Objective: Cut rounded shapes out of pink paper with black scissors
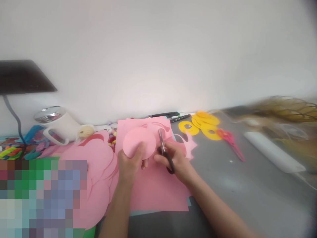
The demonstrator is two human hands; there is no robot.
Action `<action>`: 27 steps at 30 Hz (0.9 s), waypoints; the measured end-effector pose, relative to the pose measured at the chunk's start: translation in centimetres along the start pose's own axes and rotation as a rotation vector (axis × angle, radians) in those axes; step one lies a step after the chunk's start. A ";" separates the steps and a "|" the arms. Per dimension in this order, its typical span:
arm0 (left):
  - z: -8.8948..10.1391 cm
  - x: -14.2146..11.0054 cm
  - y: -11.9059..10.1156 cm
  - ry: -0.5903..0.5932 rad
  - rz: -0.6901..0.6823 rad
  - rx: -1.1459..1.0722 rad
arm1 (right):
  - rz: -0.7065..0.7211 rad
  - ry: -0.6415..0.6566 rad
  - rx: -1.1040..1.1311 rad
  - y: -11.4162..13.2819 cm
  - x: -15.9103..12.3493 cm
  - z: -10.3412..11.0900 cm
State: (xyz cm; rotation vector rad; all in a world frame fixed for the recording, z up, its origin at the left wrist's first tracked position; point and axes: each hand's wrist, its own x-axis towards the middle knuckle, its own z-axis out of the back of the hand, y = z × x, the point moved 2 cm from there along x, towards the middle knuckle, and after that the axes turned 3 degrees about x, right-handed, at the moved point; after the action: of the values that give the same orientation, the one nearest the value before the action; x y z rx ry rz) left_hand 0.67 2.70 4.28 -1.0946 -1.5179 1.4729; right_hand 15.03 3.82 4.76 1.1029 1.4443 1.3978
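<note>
My left hand [130,165] grips a round pink paper disc [136,140], its thumb lying across the face. A pair of scissors [162,148] with black handles is in my right hand [177,160], blades pointing up and away, close to the disc's right edge. Whether the blades touch the paper I cannot tell. Beneath both hands lies a stack of pink paper sheets [158,195]. Curled pink offcuts [190,145] rest beyond and to the right of my right hand.
Overlapping pink paper circles [96,155] pile up at left, near a white mug [65,125]. Dark pens [180,118] lie by the wall. Yellow paper rings [205,124], pink scissors [231,142] and a white bar-shaped object [273,152] are on the right.
</note>
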 end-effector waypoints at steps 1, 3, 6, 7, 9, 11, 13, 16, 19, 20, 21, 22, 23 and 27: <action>0.1 0.1 0.1 -0.010 0.000 -0.001 | -0.010 0.051 -0.006 0.0 -0.1 0.0; 0.2 0.1 0.0 -0.009 0.004 0.004 | -0.030 0.139 0.002 -0.1 -0.1 -0.1; 0.2 0.0 -0.1 -0.010 0.009 0.012 | -0.030 0.177 0.016 -0.2 -0.2 0.0; 0.2 0.0 -0.2 -0.013 0.011 0.015 | -0.022 0.173 0.016 -0.3 -0.1 0.1; 0.2 -0.1 -0.2 -0.016 0.017 0.019 | -0.015 0.172 0.014 -0.4 -0.1 0.2; 0.2 -0.1 -0.2 -0.014 0.022 0.022 | -0.026 0.185 0.016 -0.5 -0.1 0.2; 0.2 -0.1 -0.1 -0.017 0.026 0.028 | -0.034 0.189 0.018 -0.6 -0.1 0.2; 0.2 -0.1 -0.1 -0.028 0.033 0.033 | -0.026 0.176 0.016 -0.8 -0.1 0.2; 0.2 -0.2 -0.1 -0.022 0.026 0.036 | -0.024 0.178 0.002 -0.9 0.0 0.3; 0.2 -0.2 -0.1 -0.021 0.025 0.039 | -0.026 0.179 -0.004 -0.9 0.0 0.3; 0.2 -0.2 0.0 -0.022 0.025 0.040 | -0.030 0.177 -0.010 -0.9 0.0 0.3; 0.2 -0.1 0.0 -0.023 0.026 0.041 | -0.036 0.173 -0.017 -0.9 0.0 0.3; 0.2 -0.1 0.1 -0.024 0.027 0.040 | -0.044 0.167 -0.023 -0.9 0.0 0.3; 0.2 -0.2 -0.1 -0.017 0.014 0.037 | -0.060 0.151 -0.031 -0.8 -0.1 0.3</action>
State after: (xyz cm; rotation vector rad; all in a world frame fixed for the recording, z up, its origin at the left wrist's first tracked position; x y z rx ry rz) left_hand 0.58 2.44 4.34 -1.0757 -1.4917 1.5170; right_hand 15.28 3.82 3.98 0.9436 1.5440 1.4828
